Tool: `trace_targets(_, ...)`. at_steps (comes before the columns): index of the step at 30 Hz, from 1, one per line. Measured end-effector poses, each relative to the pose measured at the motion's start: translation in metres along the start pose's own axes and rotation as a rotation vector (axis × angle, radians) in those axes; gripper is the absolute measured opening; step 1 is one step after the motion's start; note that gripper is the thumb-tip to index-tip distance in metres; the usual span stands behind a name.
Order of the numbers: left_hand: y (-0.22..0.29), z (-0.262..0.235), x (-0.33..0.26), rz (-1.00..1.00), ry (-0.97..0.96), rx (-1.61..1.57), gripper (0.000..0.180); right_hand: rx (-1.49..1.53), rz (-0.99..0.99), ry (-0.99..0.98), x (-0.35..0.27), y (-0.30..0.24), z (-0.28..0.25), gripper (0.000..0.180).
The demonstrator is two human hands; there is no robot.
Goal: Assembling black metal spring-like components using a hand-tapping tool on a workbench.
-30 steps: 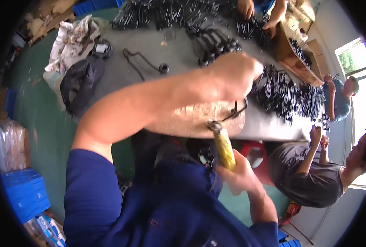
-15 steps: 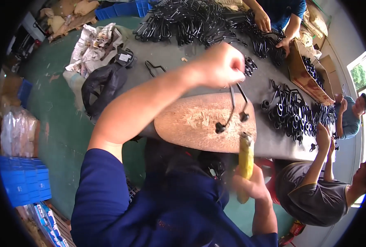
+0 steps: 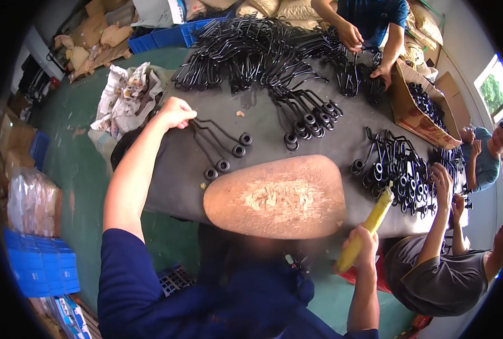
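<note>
My left hand [image 3: 178,114] is stretched out over the left part of the table, fingers pinched on bent black wire rods [image 3: 213,134]. Black rings [image 3: 223,165] tip the rods' other ends, resting on or just above the tabletop; how many rods are in the fingers is unclear. Near the front edge, my right hand [image 3: 363,247] is wrapped round a yellow-covered, stick-like tool [image 3: 377,216] with a narrow tip pointing up and away. Between my hands lies a rounded wooden board [image 3: 274,221], its middle rough and splintered, with no rod on it.
Beyond the board lie ringed rods [image 3: 305,116] and a large heap of black rods [image 3: 234,48]. More ringed pieces [image 3: 395,166] lie at right, near a cardboard box [image 3: 424,116]. Co-workers' hands [image 3: 350,37] work at the far side and right. A paper-filled sack [image 3: 124,93] stands left.
My left hand has swung left from above the board, and the rod that lay on the board is gone from it. The yellow tool has moved right, away from the board's edge.
</note>
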State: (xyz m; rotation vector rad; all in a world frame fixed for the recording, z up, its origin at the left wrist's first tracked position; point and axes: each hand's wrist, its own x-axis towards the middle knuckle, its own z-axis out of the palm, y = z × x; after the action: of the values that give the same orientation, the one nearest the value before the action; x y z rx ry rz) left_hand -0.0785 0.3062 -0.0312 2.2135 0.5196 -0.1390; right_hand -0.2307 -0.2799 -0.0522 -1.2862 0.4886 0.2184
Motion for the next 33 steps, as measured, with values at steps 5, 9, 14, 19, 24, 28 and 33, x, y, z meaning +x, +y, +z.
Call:
trace_targets(5,0.068,0.055,0.022,0.366,0.180,0.282,0.022,-0.020,0.040,-0.106,0.004,-0.003,-0.011,0.020)
trace_targets(9,0.152,0.135,0.038,0.261,-0.018,-0.230,0.027,-0.076,0.064,-0.172,0.009,-0.007,-0.016,0.019)
trace_targets(14,0.182,0.182,0.078,0.199,0.005,0.006,0.037,-0.026,0.075,-0.160,0.010,-0.005,-0.013,0.018)
trace_targets(19,0.177,0.183,0.102,0.326,0.065,0.268,0.035,-0.089,0.066,-0.145,0.012,-0.003,-0.014,0.020)
trace_targets(24,0.218,0.175,0.084,0.105,-0.007,-0.172,0.019,-0.111,0.050,-0.202,0.011,-0.005,-0.018,0.020)
trace_targets(28,0.259,0.172,0.028,0.559,-0.050,-0.434,0.008,-0.053,0.049,-0.216,0.007,-0.003,-0.020,0.018)
trace_targets(33,0.304,0.144,-0.082,1.196,0.039,-0.304,0.008,-0.073,0.048,-0.156,0.003,-0.004,-0.014,0.019)
